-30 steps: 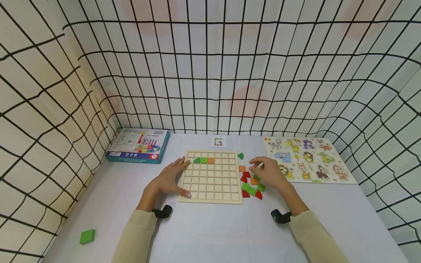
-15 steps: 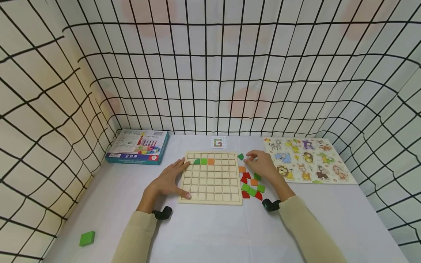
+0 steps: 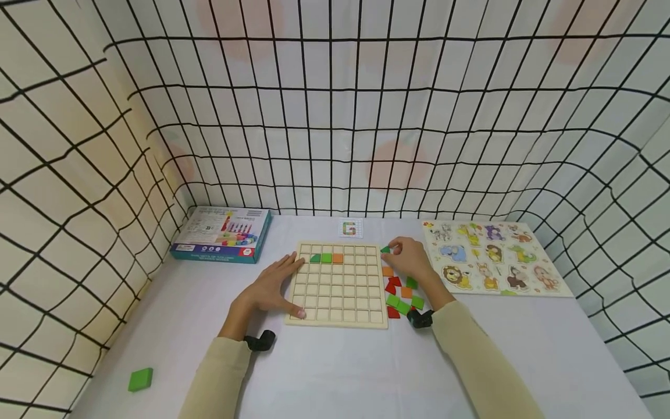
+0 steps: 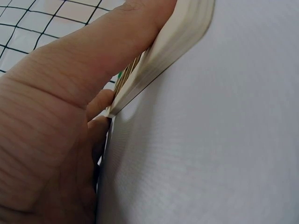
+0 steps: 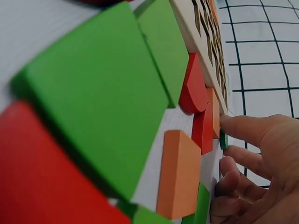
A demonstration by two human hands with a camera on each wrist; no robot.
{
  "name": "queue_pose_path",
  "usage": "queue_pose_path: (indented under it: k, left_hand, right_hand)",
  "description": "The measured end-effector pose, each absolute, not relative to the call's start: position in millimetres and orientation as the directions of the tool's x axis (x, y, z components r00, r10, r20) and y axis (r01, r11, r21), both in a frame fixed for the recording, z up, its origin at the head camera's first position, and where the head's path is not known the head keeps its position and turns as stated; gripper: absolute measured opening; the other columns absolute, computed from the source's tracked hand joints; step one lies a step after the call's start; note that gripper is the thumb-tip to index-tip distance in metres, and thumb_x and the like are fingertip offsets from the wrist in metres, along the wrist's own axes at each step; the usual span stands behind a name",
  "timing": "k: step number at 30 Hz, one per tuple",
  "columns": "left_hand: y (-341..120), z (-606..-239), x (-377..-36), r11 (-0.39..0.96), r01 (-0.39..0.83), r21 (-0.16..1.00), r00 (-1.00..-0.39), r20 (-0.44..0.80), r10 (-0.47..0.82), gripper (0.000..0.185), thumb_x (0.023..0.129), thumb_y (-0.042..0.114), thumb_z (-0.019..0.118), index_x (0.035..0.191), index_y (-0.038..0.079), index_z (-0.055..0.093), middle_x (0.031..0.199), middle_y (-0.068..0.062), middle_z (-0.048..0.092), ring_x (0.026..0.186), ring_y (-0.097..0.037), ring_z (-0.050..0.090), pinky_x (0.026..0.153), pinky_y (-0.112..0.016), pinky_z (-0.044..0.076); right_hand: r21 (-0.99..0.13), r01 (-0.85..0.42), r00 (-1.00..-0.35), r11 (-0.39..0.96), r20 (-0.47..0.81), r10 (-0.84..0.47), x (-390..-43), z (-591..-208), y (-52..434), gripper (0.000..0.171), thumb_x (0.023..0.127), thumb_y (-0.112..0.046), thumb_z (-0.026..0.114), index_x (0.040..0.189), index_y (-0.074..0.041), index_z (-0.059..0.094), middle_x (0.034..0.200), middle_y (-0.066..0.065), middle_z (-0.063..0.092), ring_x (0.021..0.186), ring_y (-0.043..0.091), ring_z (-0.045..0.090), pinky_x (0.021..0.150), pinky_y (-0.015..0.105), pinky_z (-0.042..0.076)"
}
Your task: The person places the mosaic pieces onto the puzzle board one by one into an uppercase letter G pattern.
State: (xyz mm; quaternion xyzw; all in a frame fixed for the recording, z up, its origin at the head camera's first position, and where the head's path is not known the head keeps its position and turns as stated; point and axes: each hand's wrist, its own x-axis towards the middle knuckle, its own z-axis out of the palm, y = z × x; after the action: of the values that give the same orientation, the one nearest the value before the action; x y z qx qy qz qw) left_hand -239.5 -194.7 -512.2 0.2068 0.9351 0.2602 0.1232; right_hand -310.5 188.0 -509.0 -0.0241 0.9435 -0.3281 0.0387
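Observation:
My left hand (image 3: 272, 286) lies along the left edge of the wooden grid board (image 3: 337, 320), fingers spread and thumb on its near left corner. In the left wrist view the thumb (image 4: 107, 51) crosses the board's rim. Beyond the board's far right corner, my right hand (image 3: 412, 259) pinches a green quarter-circle block (image 3: 385, 249) between thumb and index finger. The right wrist view shows this block (image 5: 223, 138) partly covered by the fingertips. In the board's second row sit a green rounded block (image 3: 316, 258), a green square block (image 3: 327, 258) and an orange square block (image 3: 338, 259).
Several loose blocks lie right of the board, among them a red block (image 3: 394, 312) and an orange block (image 3: 406, 292). A pattern card (image 3: 350, 228) lies behind it. An animal puzzle (image 3: 497, 256), a boxed toy (image 3: 222, 234) and a lone green block (image 3: 140, 379) lie farther out.
My right hand has moved left and away from me, from over the loose blocks to the green quarter-circle block, and now pinches it. The left hand has stayed on the board.

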Motion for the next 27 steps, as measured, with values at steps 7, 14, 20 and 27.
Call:
queue_pose_path:
  k: [7,14,20,27]
  left_hand:
    - [-192.2,-514.5,-236.9,0.774,0.327,0.542,-0.886,-0.110,0.451,0.134,0.060,0.066,0.091,0.166,0.020,0.024,0.175,-0.005,0.010,0.162,-0.034,0.008,0.126,-0.066,0.014]
    - [-193.3,-513.9,-239.1,0.782,0.319,0.535,-0.889,-0.117,0.443,0.134,0.059,0.069,0.090,0.166,0.022,0.023,0.175,-0.003,0.009,0.162,-0.033,0.007,0.127,-0.065,0.013]
    - [-194.3,-515.2,-240.2,0.786,0.317,0.531,-0.887,-0.127,0.443,0.137,0.058,0.071,0.089,0.166,0.023,0.021,0.175,-0.002,0.008,0.162,-0.032,0.006,0.127,-0.065,0.013]
    - [-195.0,-514.7,-240.5,0.794,0.307,0.524,-0.890,-0.137,0.435,0.136,0.058,0.071,0.089,0.166,0.024,0.021,0.175,0.000,0.007,0.163,-0.030,0.005,0.128,-0.063,0.012]
  right_hand:
    - [-0.605,-0.034,-0.996,0.796,-0.046,-0.077,-307.9,-508.6,187.8,0.034,0.095,-0.031,0.071,0.121,-0.009,0.072,0.099,0.009,0.069,0.082,0.022,0.059,0.068,0.032,0.046]
    - [-0.626,-0.044,-0.995,0.779,-0.045,-0.093,-310.1,-508.4,189.7,0.033,0.095,-0.026,0.069,0.121,-0.007,0.073,0.106,0.011,0.071,0.094,0.025,0.060,0.079,0.037,0.050]
    - [-0.641,-0.062,-0.993,0.765,-0.039,-0.113,-307.6,-506.7,191.3,0.034,0.094,-0.027,0.068,0.120,-0.006,0.074,0.110,0.012,0.072,0.099,0.027,0.062,0.084,0.041,0.053]
    - [-0.679,-0.079,-0.991,0.730,-0.024,-0.130,-300.2,-505.7,188.1,0.030,0.096,-0.028,0.069,0.120,-0.010,0.074,0.114,0.011,0.070,0.094,0.024,0.061,0.075,0.034,0.050]
